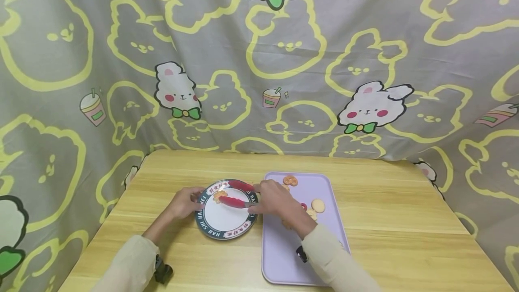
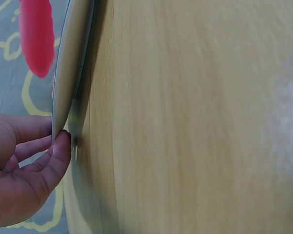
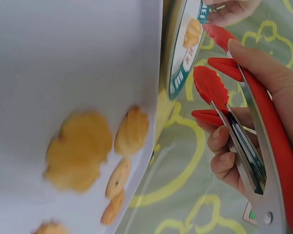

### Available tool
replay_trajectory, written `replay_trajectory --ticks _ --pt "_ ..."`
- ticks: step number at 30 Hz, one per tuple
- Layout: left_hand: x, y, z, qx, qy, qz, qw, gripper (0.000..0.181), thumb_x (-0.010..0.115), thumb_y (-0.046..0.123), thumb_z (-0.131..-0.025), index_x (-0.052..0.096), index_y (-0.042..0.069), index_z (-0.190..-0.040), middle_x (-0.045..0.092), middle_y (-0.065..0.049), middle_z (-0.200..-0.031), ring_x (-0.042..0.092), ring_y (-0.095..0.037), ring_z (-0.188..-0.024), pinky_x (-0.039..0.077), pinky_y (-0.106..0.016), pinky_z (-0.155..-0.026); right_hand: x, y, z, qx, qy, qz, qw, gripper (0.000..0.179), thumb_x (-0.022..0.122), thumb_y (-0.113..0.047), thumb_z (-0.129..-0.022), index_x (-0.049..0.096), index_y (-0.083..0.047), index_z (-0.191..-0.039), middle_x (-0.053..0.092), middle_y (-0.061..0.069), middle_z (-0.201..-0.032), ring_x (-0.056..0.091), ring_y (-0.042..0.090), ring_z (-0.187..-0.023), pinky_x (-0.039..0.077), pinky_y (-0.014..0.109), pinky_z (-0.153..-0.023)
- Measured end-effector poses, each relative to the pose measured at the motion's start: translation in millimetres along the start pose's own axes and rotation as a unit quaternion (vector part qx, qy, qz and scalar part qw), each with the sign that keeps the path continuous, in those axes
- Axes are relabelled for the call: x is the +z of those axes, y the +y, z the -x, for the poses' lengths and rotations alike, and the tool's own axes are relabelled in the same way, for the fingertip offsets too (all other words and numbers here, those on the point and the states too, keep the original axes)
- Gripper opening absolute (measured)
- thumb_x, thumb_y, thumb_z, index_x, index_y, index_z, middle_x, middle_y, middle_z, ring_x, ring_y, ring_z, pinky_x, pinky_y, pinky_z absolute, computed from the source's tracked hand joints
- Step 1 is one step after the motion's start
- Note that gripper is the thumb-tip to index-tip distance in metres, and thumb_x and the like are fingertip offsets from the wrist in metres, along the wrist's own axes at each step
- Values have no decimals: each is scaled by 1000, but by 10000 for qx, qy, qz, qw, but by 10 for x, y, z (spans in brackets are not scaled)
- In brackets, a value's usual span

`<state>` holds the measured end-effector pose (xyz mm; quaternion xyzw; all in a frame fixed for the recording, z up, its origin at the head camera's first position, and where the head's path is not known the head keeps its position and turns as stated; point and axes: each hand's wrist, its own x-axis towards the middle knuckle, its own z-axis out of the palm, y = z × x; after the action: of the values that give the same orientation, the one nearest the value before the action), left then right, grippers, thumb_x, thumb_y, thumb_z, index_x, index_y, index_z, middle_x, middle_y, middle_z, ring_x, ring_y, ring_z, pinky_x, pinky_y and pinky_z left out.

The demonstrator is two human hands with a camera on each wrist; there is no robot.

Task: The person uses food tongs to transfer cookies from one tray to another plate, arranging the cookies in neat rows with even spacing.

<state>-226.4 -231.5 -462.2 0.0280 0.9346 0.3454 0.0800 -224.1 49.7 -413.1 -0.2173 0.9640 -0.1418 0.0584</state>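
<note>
My left hand (image 1: 186,202) pinches the left rim of a round white plate (image 1: 219,220) with a dark green lettered border. In the left wrist view, thumb and fingers (image 2: 62,151) lie on either side of the plate's edge. My right hand (image 1: 275,199) grips red-tipped metal tongs (image 3: 271,146) by the handles, over the plate's right side. The two red tips of the tongs stand apart. A golden cookie (image 1: 220,196) lies on the upper part of the plate, close by the lower tong tip.
Right of the plate lies a lilac tray (image 1: 279,256) with several cookies, among them a pretzel-shaped one (image 1: 289,180) and a round one (image 1: 318,205). My right forearm crosses over the tray. Behind the wooden table (image 1: 385,220) hangs a patterned curtain (image 1: 227,57).
</note>
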Motion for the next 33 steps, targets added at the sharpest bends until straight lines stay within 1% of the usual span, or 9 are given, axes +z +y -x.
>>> replay_trajectory --ticks 3,5,9,11,16,20,22,29,33 --pt "6 -5 -3 11 23 16 10000 52 72 5 -77 57 1 -127 65 -17 -106 60 -27 -94 55 -34 -72 -49 101 81 26 56 -89 9999 59 80 -45 -70 67 -8 -113 63 2 -83 49 13 -72 42 25 -59" --pt "14 -5 -7 -28 21 31 10000 52 72 6 -77 57 2 -127 65 -16 -107 60 -27 -95 55 -34 -73 -69 184 140 68 68 -132 9999 58 80 -44 -70 67 -7 -113 59 1 -79 48 14 -69 41 25 -56" --pt "26 -11 -13 -95 1 55 9999 51 72 6 -78 58 3 -127 65 -15 -107 60 -26 -96 55 -34 -74 -87 358 250 236 115 -14 9997 64 79 -46 -70 64 -9 -120 63 3 -91 47 14 -69 39 25 -54" --pt "28 -18 -15 -96 -6 43 9999 51 72 5 -78 57 3 -127 65 -14 -106 60 -26 -95 55 -34 -74 -96 436 295 408 140 -77 9990 65 80 -46 -70 64 -10 -122 64 4 -95 47 14 -69 38 25 -52" --pt "23 -24 -17 -63 39 -8 10000 51 72 6 -78 58 2 -126 65 -13 -104 60 -25 -94 55 -35 -75 -144 585 409 821 176 -387 9957 68 82 -44 -68 62 -13 -125 62 4 -91 49 15 -69 37 25 -46" --pt "17 -17 -15 -53 39 -2 10000 51 72 6 -77 58 2 -126 65 -13 -104 60 -25 -94 55 -35 -74 -189 660 497 773 242 -314 9962 72 82 -43 -68 60 -12 -129 59 4 -82 48 15 -69 38 24 -49" --pt "17 -14 -13 -55 20 -5 10000 52 72 6 -77 57 2 -127 65 -14 -104 60 -26 -94 55 -35 -74 -206 689 537 719 229 -222 9969 71 82 -42 -68 61 -10 -127 56 3 -76 48 15 -67 38 24 -51" --pt "16 -18 -12 -45 36 -5 10000 51 72 6 -78 57 1 -127 65 -14 -106 60 -26 -94 55 -35 -74 -220 775 644 672 149 -26 9976 66 83 -39 -67 65 -6 -120 67 6 -89 47 15 -71 40 24 -57" --pt "15 -18 -9 -71 39 4 10000 51 72 6 -78 57 2 -127 64 -14 -106 60 -26 -94 55 -34 -73 -210 833 707 595 196 94 9980 64 84 -38 -65 66 -6 -118 66 4 -83 46 14 -67 38 23 -55"
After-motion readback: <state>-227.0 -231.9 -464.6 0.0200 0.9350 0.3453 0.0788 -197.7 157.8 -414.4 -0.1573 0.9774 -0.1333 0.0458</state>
